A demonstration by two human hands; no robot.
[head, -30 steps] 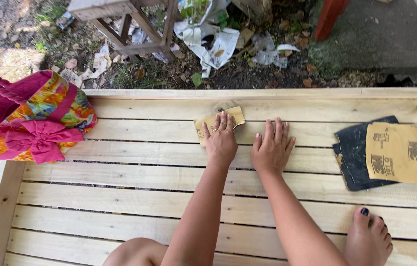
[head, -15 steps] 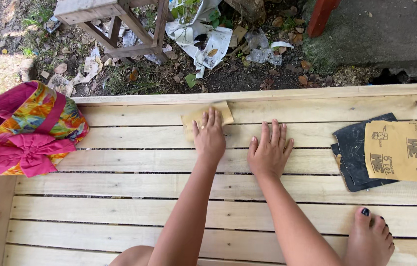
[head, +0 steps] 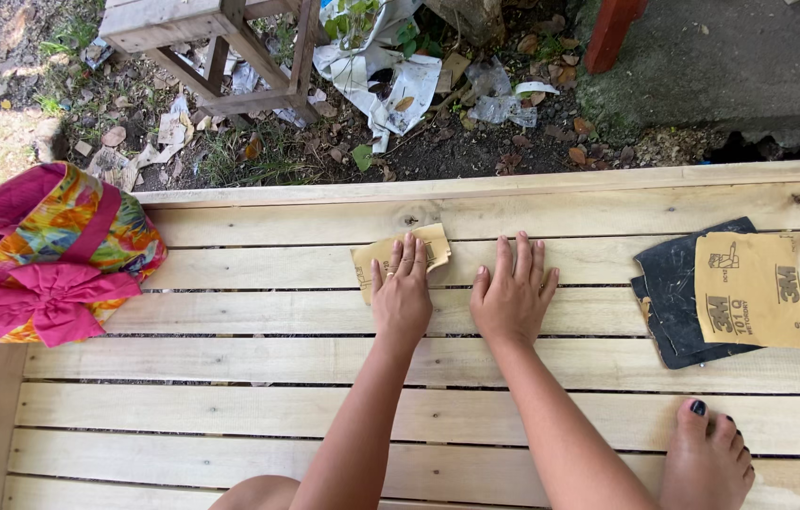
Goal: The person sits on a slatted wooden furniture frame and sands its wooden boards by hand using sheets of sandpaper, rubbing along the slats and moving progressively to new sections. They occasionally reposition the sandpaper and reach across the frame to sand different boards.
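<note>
On the slatted pine tabletop [head: 230, 416], near its far edge, the left hand [head: 401, 300] lies flat with fingers together, pressing a tan sandpaper sheet [head: 398, 255] against a board, while the right hand [head: 513, 300] rests just beside it, palm down and fingers slightly spread on bare wood, holding nothing; the sheet sits mostly under the fingers, its far corner sticking out past them; the likeliest trouble, as I judge it, is that loose corner folding or tearing if the hand pushes forward, or the sheet's edge catching in the gap between slats just beside it; raw boards could also leave a splinter in the bare palm of the bracing hand, and a knot in the board beyond the sheet may snag the paper; to the right, well apart from both hands, spare sheets [head: 721, 288] lie stacked, a tan one on dark ones, within reach but not in the way; a bare foot [head: 707, 458] rests on the near boards below them; a bright floral bag [head: 46, 250] with a pink bow sits on the left end, crowding that part of the surface; beyond the edge lie dirt, litter [head: 381, 76] and a wooden stool [head: 220, 47].
</note>
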